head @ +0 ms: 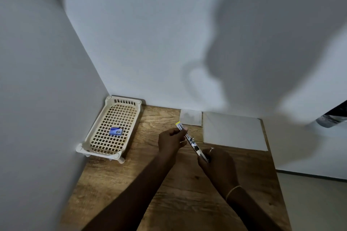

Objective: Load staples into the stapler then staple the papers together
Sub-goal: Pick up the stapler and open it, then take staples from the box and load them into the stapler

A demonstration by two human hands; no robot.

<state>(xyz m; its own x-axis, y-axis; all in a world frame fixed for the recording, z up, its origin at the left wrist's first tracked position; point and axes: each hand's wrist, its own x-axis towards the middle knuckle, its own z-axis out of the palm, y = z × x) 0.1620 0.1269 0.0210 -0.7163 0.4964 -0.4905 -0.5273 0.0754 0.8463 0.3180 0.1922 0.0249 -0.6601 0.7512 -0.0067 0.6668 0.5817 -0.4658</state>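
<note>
Your L hand point(170, 141) pinches slim silver, yellow-tipped stapler point(195, 147) at far end, R hand point(217, 163) grips near end. Keep it level; small blue staple box point(116, 131): back-left corner of bench point(169, 193).

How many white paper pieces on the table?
2. A small paper just beyond the stapler; a larger paper right of it. The larger may be a stack hiding more sheets.

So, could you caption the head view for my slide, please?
Left hand and right hand hold the stapler at the table.
</note>
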